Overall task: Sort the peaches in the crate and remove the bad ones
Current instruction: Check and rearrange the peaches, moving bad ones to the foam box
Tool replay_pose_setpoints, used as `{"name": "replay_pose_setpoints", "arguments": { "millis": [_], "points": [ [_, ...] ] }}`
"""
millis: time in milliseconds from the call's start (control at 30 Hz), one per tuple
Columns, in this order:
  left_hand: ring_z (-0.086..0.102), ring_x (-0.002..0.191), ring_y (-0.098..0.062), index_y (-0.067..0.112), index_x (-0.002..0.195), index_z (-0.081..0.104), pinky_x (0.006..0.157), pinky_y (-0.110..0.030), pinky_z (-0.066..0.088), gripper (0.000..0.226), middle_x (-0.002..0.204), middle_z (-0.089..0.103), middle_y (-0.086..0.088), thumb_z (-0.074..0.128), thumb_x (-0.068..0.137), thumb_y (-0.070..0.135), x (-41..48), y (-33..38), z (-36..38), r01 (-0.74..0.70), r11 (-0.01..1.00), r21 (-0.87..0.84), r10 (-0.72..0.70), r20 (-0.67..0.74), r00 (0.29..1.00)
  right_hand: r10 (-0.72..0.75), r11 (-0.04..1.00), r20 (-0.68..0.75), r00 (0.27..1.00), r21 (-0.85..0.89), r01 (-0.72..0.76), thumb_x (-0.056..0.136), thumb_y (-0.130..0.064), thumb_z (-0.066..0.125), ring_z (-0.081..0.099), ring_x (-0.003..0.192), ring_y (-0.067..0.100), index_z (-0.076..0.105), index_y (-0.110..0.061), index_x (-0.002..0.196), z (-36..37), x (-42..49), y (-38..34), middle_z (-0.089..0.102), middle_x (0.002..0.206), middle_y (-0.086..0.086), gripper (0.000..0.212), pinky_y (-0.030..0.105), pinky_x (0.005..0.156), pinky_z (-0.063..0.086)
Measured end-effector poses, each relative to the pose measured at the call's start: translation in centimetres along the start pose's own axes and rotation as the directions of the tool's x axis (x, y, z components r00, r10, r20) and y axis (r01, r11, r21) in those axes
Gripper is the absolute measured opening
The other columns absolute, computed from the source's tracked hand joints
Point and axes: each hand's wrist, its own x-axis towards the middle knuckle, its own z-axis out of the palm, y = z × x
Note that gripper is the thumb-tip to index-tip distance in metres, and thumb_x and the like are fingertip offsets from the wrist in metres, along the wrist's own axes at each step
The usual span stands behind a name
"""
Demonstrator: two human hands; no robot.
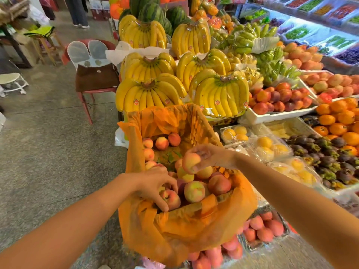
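Observation:
A crate lined with an orange plastic bag (194, 226) stands in front of me, holding several peaches. Most are heaped at the near end, and a few peaches (162, 143) lie at the far end. My left hand (153, 183) reaches into the near heap, its fingers curled round a red-yellow peach (172, 199). My right hand (211, 155) holds a pale pink-yellow peach (191, 162) lifted above the heap, pinched between thumb and fingers.
Wrapped banana bunches (219, 94) stand right behind the crate. Trays of nectarines (279, 100), oranges (338, 121) and mangosteens (320, 152) fill the right. A basket of pink peaches (264, 228) sits below right. A red chair (93, 80) stands on the open floor at left.

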Motion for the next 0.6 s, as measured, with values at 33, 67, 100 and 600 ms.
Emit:
{"name": "replay_pose_setpoints", "arguments": {
  "millis": [33,67,100,600],
  "points": [
    [0.041,0.103,-0.015,0.049,0.109,0.054,0.091,-0.041,0.043,0.059,0.105,0.045,0.005,0.07,0.057,0.072,-0.1,0.2,0.1,-0.009,1.0,-0.028,0.008,-0.022,1.0,-0.01,1.0,-0.009,1.0,0.012,0.01,0.075,-0.011,0.08,0.059,0.106,0.015,0.055,-0.013,0.128,0.1,-0.2,0.0,0.057,0.129,0.014,0.059,0.022,0.091,0.048],
    [0.043,0.102,-0.014,0.046,0.11,0.057,0.09,-0.041,0.043,0.057,0.106,0.048,0.005,0.073,0.059,0.067,-0.3,0.4,0.2,-0.017,0.997,-0.078,0.013,-0.047,0.999,-0.021,0.999,-0.024,0.999,0.027,0.021,0.077,-0.006,0.078,0.059,0.103,0.012,0.054,-0.011,0.129,0.1,-0.5,0.0,0.057,0.129,0.013,0.057,0.018,0.087,0.049],
    [0.046,0.102,-0.014,0.042,0.11,0.06,0.09,-0.041,0.045,0.055,0.107,0.052,0.004,0.074,0.061,0.063,-0.5,0.5,0.2,-0.023,0.987,-0.158,0.011,-0.078,0.997,-0.031,0.998,-0.039,0.999,0.047,0.033,0.078,-0.003,0.076,0.059,0.101,0.01,0.053,-0.01,0.129,0.1,-0.7,0.0,0.057,0.127,0.013,0.056,0.016,0.083,0.05],
    [0.056,0.116,-0.034,0.027,0.111,0.059,0.091,-0.05,0.053,0.07,0.127,0.053,-0.012,0.088,0.047,0.028,0.4,0.1,-2.4,-0.386,0.303,-0.871,-0.347,-0.478,0.807,-0.109,0.859,-0.321,0.941,0.447,0.252,0.064,-0.004,0.079,0.056,0.11,0.025,0.057,-0.019,0.113,0.3,-0.9,-0.4,0.057,0.12,0.006,0.055,0.051,0.1,0.045]
  ]
}}
